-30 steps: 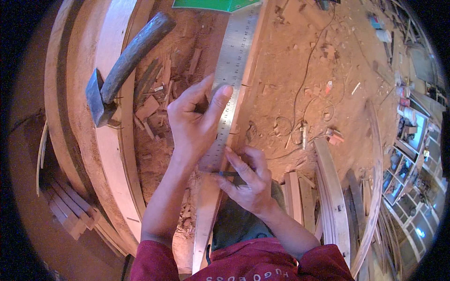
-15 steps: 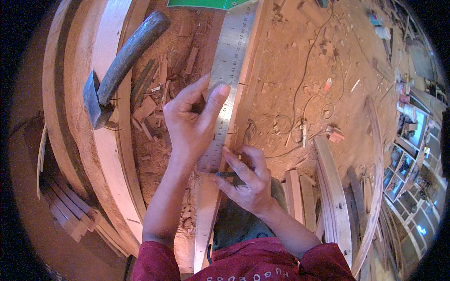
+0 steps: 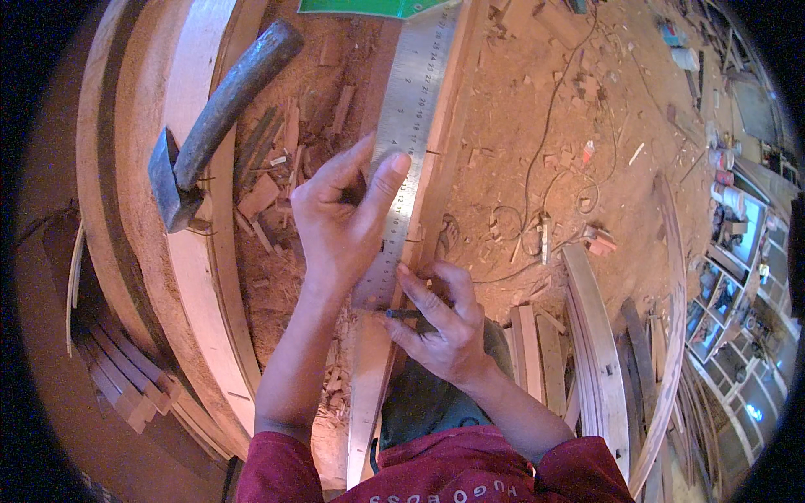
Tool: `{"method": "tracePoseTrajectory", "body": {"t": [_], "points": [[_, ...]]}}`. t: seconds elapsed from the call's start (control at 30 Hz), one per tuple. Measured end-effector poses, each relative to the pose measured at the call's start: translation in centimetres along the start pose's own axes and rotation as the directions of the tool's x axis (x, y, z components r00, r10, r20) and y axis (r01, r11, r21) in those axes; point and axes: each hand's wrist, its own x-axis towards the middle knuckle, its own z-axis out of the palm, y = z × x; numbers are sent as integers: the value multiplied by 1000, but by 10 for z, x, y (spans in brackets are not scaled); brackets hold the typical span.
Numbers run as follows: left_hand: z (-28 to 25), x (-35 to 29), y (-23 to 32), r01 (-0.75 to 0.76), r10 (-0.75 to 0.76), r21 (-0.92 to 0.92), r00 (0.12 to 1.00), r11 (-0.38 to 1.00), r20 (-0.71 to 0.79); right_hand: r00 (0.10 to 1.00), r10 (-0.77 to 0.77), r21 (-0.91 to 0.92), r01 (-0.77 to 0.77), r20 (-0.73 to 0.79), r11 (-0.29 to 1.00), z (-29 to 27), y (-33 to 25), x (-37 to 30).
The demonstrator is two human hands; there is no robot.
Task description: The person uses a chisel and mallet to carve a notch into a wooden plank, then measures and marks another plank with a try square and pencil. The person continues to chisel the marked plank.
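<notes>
A long wooden piece [image 3: 369, 360] runs away from my body, with the steel blade [image 3: 423, 75] of a square lying along it. The square's green stock [image 3: 369, 7] shows at the top edge. My left hand [image 3: 340, 210] grips the blade, thumb pressed on its face and fingers curled around its left side, partly hidden. My right hand [image 3: 449, 331] pinches a short dark pencil [image 3: 402, 313] between thumb and fingers, beside the blade's near end. Its fingertips touch the right edge of the wood. Short dark marks cross that edge farther up.
A hammer-like tool [image 3: 231, 101] with a wooden handle rests on a thick beam [image 3: 226, 335] at left. Wood scraps and sawdust cover the ground, where a thin cable [image 3: 549, 109] winds. Curved boards [image 3: 591, 335] stand at right; cut strips [image 3: 126, 369] lie at lower left.
My right-hand fingers have shifted very slightly around the pencil. The left hand and the square stay in place.
</notes>
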Motion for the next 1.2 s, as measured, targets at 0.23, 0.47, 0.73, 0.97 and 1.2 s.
{"method": "tracePoseTrajectory", "body": {"t": [0.23,0.47,0.73,0.97,1.2], "points": [[0,0,-2,32,-32,-12,999,999,7,1000,-28,2,28,-14,1000,2,3,1],[0,2,-6,-74,74,45,997,996,2,1000,-23,33,23,-3,999,3,2,2],[-1,2,-6,-46,47,29,999,998,-6,999,-40,44,38,30,998,-2,1,4],[-1,0,-6,-16,16,14,1000,1000,-12,999,-31,27,30,39,999,-4,-1,4],[-1,2,-10,-17,17,-11,1000,1000,0,999,-25,47,23,41,999,-4,0,4]]}}
